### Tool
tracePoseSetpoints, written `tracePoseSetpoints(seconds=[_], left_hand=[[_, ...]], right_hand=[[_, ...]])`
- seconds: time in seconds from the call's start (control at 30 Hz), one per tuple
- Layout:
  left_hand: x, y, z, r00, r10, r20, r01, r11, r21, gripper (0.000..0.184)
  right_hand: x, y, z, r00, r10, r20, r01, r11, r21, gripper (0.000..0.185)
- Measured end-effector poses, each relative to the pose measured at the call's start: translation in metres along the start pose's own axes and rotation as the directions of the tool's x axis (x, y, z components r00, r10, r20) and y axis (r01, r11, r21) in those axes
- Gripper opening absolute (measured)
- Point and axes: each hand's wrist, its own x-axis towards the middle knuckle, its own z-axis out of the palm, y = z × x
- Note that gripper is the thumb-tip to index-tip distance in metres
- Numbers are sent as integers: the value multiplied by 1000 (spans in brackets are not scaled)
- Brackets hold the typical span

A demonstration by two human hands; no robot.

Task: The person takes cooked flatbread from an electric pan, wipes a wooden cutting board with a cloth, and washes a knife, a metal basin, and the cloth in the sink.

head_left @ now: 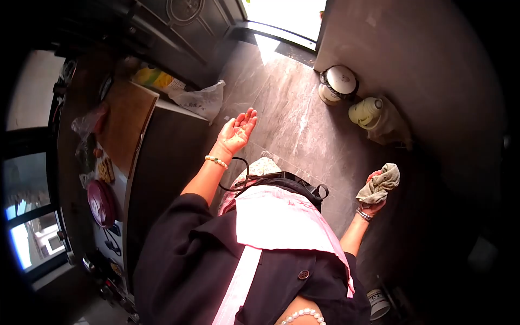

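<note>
The cloth [381, 184], greyish green and crumpled, lies just past 3 o'clock of the view's centre, held in the right hand [372, 206] above the floor [295, 116]. The right fingers are bent round it, with a reddish part showing at its left edge; the cloth hides the rest, so how each finger presses cannot be told. Dark bands [364, 214] circle that wrist.

The left hand [234, 136] is near the centre toward 11 o'clock, holding nothing, palm up, its fingers loosely extended and slightly curled, close together. A beaded bracelet [216, 161] is on its wrist. Between the arms, toward 6 o'clock, is a pink apron [287, 219] over dark clothing [181, 249].

From the cloth toward 12 o'clock, a pale yellow-green container [365, 112] is by the wall [428, 70], with a round, white-topped thing [341, 80] near it at 11. Below the cloth, at 6, a white tub [378, 304] is partly in shadow.

At 10 o'clock of the centre, a clear bag [200, 101] hangs by the edge of the table [120, 189], nearest the left hand. The table carries a brown board [125, 127] near 9 o'clock and a dark pink round thing [101, 203] toward 8.
</note>
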Motion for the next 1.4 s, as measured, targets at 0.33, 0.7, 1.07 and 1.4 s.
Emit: tracePoseSetpoints(seconds=[0.33, 0.7, 1.07, 1.4], left_hand=[[10, 211, -19, 878, 454, -151, -475, 863, -169, 35], [160, 440, 6, 671, 609, -422, -649, 758, 64, 16], [368, 571, -128, 667, 578, -470, -530, 812, 246, 14], [409, 603, -260, 700, 604, -380, 707, -517, 482, 18]], right_hand=[[205, 236, 25, 907, 421, 29, -395, 872, -288, 51], [437, 553, -79, 408, 912, -47, -911, 403, -88, 53], [518, 704, -284, 398, 900, -177, -916, 399, -34, 46], [488, 642, -330, 447, 810, -378, -894, 406, -188, 52]])
